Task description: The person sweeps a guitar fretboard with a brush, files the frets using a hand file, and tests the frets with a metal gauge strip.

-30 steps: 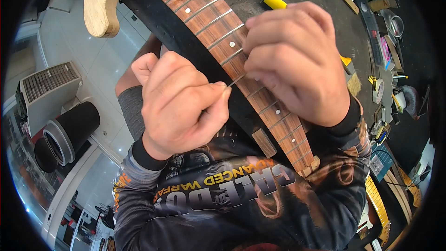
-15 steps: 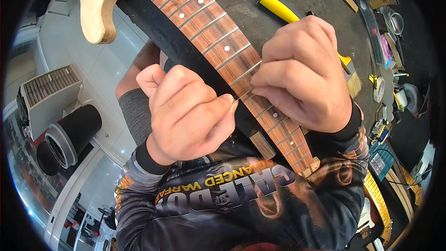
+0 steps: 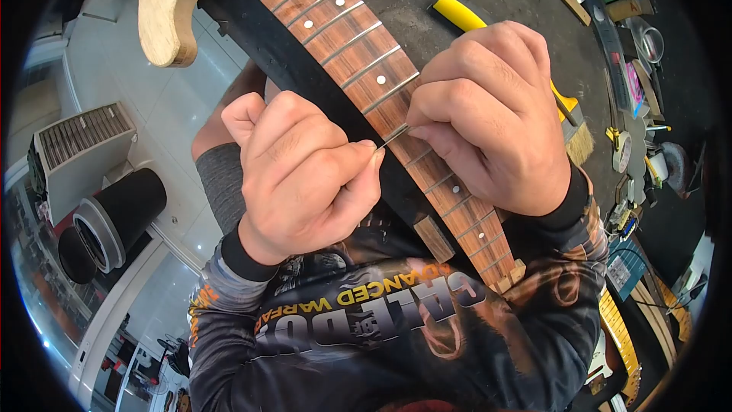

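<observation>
A guitar neck [image 3: 370, 67] with a reddish-brown fretboard, metal frets and white dots runs diagonally across the view. My left hand [image 3: 309, 175] is closed beside its left edge, thumb and index finger pinching one end of a thin metal fret wire [image 3: 395, 134]. Over the right part of the fretboard, my right hand [image 3: 496, 118] is closed with its fingertips at the wire's other end. The wire lies across the neck between both pinches. A pale wooden guitar body [image 3: 169, 11] is at the upper left.
A dark workbench [image 3: 396, 0] carries a yellow-handled tool [image 3: 457, 12] and a brush [image 3: 579, 141]. A small wood block [image 3: 434, 239] lies left of the neck's lower end. Tape [image 3: 621, 150] and tools line the right side. A black cylinder [image 3: 130, 210] stands on the floor at left.
Over the last half second, both hands have shifted slightly left and up in view. The neck and guitar body also appear slightly shifted. The pinch on the wire persists.
</observation>
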Tool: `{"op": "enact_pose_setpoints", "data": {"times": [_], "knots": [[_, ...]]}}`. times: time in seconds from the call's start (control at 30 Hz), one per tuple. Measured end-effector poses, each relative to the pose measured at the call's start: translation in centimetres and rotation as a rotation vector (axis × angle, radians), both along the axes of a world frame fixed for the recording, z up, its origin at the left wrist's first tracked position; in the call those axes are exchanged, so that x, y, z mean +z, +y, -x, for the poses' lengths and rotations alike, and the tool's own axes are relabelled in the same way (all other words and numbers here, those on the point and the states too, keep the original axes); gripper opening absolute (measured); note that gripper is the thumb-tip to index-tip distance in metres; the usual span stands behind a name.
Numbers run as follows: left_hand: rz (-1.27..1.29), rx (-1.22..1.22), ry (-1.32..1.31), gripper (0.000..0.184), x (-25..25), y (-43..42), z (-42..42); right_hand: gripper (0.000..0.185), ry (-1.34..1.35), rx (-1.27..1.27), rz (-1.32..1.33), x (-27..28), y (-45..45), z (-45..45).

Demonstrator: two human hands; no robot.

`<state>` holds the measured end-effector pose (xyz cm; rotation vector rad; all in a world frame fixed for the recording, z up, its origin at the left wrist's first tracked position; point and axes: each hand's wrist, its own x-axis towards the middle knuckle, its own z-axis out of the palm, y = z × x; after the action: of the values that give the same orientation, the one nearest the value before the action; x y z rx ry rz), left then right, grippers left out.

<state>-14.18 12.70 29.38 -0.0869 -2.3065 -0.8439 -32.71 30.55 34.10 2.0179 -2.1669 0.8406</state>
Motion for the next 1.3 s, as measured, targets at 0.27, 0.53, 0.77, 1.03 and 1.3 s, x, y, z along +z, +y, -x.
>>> {"op": "enact_pose_setpoints", "data": {"times": [0.27,0.53,0.77,1.03,1.3], "knots": [[0.1,0.038,0.021,0.036,0.0,0.6,-0.6,0.027,0.023,0.017,0.004,0.0,0.8,-0.2],[-0.064,-0.03,0.027,0.031,-0.6,1.0,-0.7,0.027,-0.027,0.03,-0.036,0.7,1.3,-0.4],[0.001,-0.009,-0.006,0.035,-0.2,-0.3,-0.4,0.03,-0.015,0.022,0.003,-0.1,0.0,-0.1],[-0.023,-0.031,0.035,0.032,-0.9,0.7,-1.0,0.024,0.073,0.047,-0.073,0.9,1.0,-0.6],[-0.005,0.009,-0.017,0.036,-0.4,-0.2,-0.9,0.024,0.079,0.032,-0.013,0.1,-0.2,-0.4]]}}
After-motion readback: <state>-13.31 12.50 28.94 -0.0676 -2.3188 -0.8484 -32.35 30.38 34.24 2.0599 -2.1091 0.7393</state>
